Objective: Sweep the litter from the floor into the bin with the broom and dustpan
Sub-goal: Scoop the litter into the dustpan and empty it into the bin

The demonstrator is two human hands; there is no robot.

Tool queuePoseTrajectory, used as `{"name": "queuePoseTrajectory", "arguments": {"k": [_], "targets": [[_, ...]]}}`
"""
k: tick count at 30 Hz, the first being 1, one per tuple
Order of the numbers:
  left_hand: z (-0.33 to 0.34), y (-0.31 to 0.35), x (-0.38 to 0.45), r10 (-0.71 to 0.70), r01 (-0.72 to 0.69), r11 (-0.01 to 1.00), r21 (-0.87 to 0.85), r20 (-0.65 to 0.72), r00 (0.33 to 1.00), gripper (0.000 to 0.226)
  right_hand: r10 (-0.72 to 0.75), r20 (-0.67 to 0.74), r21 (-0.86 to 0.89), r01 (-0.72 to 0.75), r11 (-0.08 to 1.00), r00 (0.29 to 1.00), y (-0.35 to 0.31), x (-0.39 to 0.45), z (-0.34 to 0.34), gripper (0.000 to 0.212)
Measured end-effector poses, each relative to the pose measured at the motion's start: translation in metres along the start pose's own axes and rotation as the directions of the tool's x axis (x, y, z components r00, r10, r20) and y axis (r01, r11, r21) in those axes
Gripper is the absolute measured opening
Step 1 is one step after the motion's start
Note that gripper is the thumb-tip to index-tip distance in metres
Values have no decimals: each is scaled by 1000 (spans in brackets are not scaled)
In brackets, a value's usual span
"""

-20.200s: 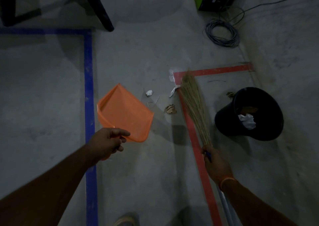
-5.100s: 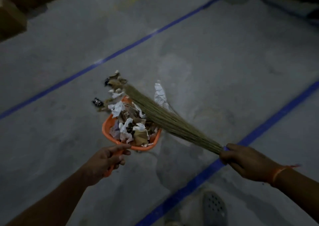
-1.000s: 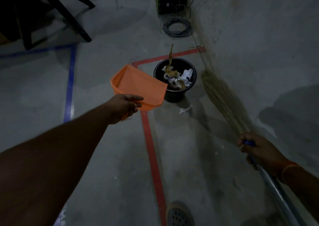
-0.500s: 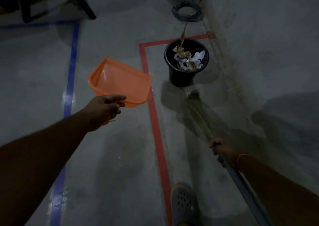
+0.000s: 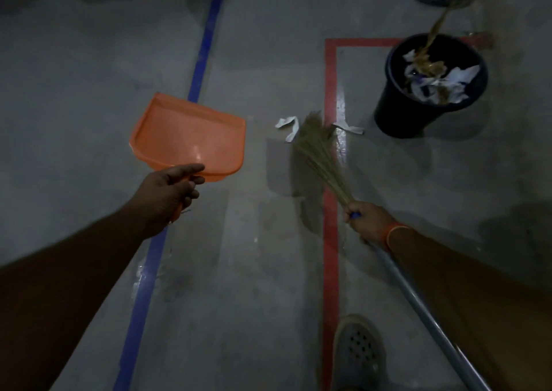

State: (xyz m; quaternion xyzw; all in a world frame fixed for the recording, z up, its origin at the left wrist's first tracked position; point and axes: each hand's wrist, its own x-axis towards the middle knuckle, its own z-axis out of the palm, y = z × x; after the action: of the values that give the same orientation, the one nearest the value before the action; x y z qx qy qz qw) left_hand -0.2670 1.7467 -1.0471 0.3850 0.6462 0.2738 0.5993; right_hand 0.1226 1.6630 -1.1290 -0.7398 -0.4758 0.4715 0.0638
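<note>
Your left hand (image 5: 167,193) grips the dustpan (image 5: 191,139), your right hand (image 5: 366,220) the broom (image 5: 319,154); paper scrap (image 5: 288,124) lies centre frame between dustpan and bristles

My dustpan (image 5: 191,139) is glossy orange plastic; broom (image 5: 319,154) bristles dry straw, pole dull metal; floor (image 5: 89,77) matt concrete.

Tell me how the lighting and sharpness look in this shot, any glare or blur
Head view: dim overall, corners darker. Glare streaks the red tape and spots the dustpan held by the left hand. The broom bristles in the right hand are motion-blurred. The bin and paper scraps stay readable. Wide-angle stretch enlarges both forearms.
</note>
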Motion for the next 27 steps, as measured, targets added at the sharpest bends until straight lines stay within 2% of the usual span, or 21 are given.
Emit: {"name": "queuePoseTrajectory", "arguments": {"k": [7, 11, 21, 27], "targets": [[-30, -13, -20, -4, -1, 999, -53, -79, 997, 41, -120, 101, -67, 128, 990, 988, -21, -15, 10, 25], [-31, -8, -22, 12, -17, 998, -67, -73, 997, 40, -161, 43, -79, 164, 983, 986, -23, -16, -8, 21], [-1, -8, 9, 87, -91, 987, -136, -38, 995, 41, 31, -166, 75, -18, 997, 986, -3, 12, -40, 17], [-19, -22, 13, 87, -97, 983, -159, -69, 994, 40, 111, -150, 66, -102, 993, 982, 9, 28, -8, 22]]}}
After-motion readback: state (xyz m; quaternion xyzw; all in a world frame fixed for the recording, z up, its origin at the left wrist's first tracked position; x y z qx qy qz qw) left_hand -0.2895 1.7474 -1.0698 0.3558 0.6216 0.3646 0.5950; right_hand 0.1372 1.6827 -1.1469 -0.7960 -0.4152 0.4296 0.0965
